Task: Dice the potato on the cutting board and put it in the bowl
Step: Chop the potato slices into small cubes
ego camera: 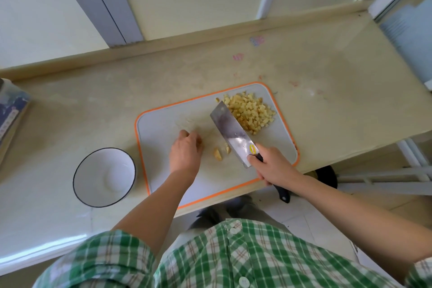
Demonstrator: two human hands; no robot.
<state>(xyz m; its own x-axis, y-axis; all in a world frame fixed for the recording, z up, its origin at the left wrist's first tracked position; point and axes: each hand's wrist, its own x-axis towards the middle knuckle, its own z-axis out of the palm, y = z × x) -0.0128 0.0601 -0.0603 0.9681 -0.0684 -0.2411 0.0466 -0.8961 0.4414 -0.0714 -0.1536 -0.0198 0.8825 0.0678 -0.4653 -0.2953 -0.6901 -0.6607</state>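
The fingers of the left hand are curled under and bunched close together, tips down on the cutting board. The back of the hand hides whether they pinch anything, though a tan sliver shows at their right edge. Just to the right of those fingertips, and apart from them, a few loose potato pieces lie on the near middle of the board. The fingers of the right hand are wrapped tightly round the black handle of a cleaver, close up against the heel of the blade. The handle's end sticks out behind the wrist, past the board's near edge. The blade slants away from the hand towards the far side of the board and stands between the loose pieces and the heap of potato dice. That heap lies in the far right corner of the board, touching or all but touching the blade's right side. The bowl, white with a dark rim, stands on the counter just left of the board's near left corner, apart from both hands, with its white bottom in plain view. A green checked shirt fills the bottom of the view.
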